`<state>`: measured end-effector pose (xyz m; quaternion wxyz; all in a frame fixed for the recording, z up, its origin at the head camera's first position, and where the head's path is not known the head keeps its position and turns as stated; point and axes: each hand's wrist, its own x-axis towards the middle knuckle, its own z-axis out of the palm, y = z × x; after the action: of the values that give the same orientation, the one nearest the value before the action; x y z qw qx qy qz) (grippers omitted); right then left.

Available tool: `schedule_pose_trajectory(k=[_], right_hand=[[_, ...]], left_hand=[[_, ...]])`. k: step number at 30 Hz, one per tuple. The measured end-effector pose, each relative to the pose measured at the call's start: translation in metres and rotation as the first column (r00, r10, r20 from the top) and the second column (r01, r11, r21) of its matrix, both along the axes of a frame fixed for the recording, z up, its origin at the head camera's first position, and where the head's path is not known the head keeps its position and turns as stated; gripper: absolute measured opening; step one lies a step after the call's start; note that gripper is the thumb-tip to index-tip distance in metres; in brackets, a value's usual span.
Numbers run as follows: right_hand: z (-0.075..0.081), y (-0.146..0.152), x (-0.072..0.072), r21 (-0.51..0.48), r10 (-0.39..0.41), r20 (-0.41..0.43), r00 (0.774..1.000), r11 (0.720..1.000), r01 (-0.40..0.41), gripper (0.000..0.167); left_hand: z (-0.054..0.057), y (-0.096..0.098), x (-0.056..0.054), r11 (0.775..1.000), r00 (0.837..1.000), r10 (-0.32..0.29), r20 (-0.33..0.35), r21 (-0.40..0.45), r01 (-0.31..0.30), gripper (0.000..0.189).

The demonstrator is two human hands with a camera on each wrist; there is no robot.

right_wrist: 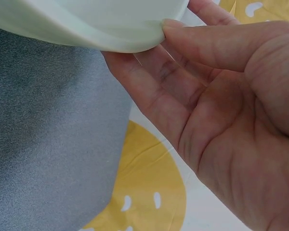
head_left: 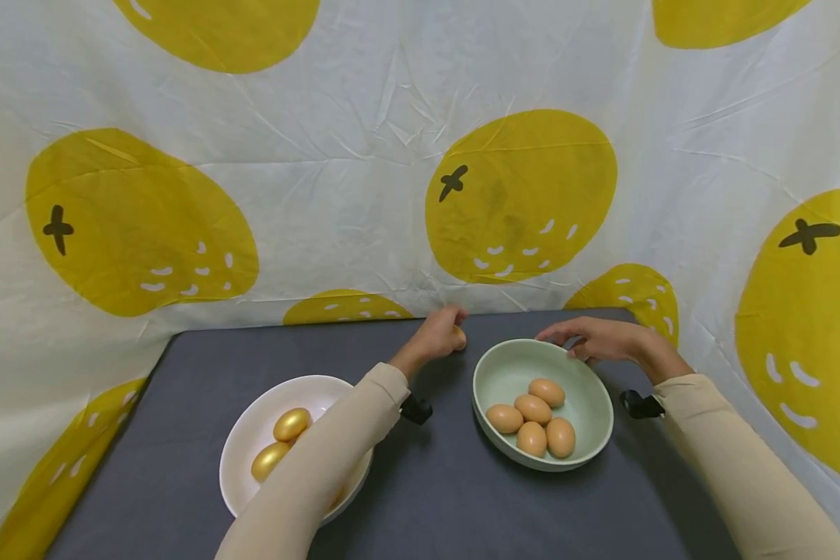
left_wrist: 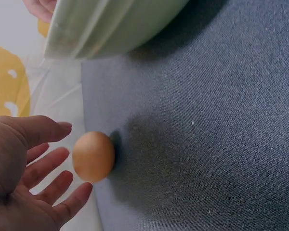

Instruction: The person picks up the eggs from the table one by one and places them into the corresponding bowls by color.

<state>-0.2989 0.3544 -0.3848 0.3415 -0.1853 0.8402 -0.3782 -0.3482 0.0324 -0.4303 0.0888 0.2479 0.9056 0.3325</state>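
Observation:
At the table's back edge, my left hand [head_left: 435, 336] reaches to a single brown egg [left_wrist: 93, 156]. In the left wrist view its thumb and fingers are spread apart, with the fingertips right beside the shell. My right hand [head_left: 605, 340] pinches the back right rim of a pale green bowl [head_left: 595, 400], thumb on the inside and fingers beneath the lip, as the right wrist view shows. Several brown eggs [head_left: 533, 408] lie together inside this bowl.
Under my left forearm stands a white bowl [head_left: 234, 443] with golden eggs [head_left: 292, 424] in it, partly hidden by the sleeve. The dark grey table [head_left: 182, 404] ends at a white curtain [head_left: 336, 210] printed with yellow fruit shapes.

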Motion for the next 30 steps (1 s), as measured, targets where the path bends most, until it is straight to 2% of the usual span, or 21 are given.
schedule_pose_trajectory(k=[4,7,16,22,26,30], right_hand=[[0.0,-0.001,0.0,-0.015,0.013,0.006,1.0,1.0,-0.013,0.052],[0.001,-0.001,0.0,-0.018,0.007,0.014,1.0,1.0,-0.007,0.053],[0.001,-0.001,0.0,-0.022,0.004,0.015,1.0,1.0,-0.004,0.052],[-0.001,-0.001,-0.001,-0.007,-0.002,0.005,1.0,1.0,0.002,0.053],[0.0,-0.001,-0.001,-0.01,0.002,0.008,1.0,1.0,-0.002,0.053],[0.0,0.0,0.0,-0.018,0.003,0.014,1.0,1.0,-0.003,0.052]], left_hand=[[-0.003,-0.001,-0.002,0.999,0.999,-0.005,0.035,-0.049,0.007,0.052],[-0.004,-0.001,-0.002,0.999,0.999,-0.012,0.052,-0.048,0.014,0.054],[-0.008,-0.004,0.003,1.0,0.999,-0.027,0.018,-0.004,0.027,0.056],[-0.011,-0.003,0.001,0.997,0.999,0.01,0.038,-0.079,-0.007,0.059],[-0.011,-0.003,0.001,0.989,0.998,0.034,0.052,-0.145,-0.026,0.049],[-0.011,-0.004,0.003,0.986,0.994,0.047,0.097,-0.162,-0.03,0.043]])
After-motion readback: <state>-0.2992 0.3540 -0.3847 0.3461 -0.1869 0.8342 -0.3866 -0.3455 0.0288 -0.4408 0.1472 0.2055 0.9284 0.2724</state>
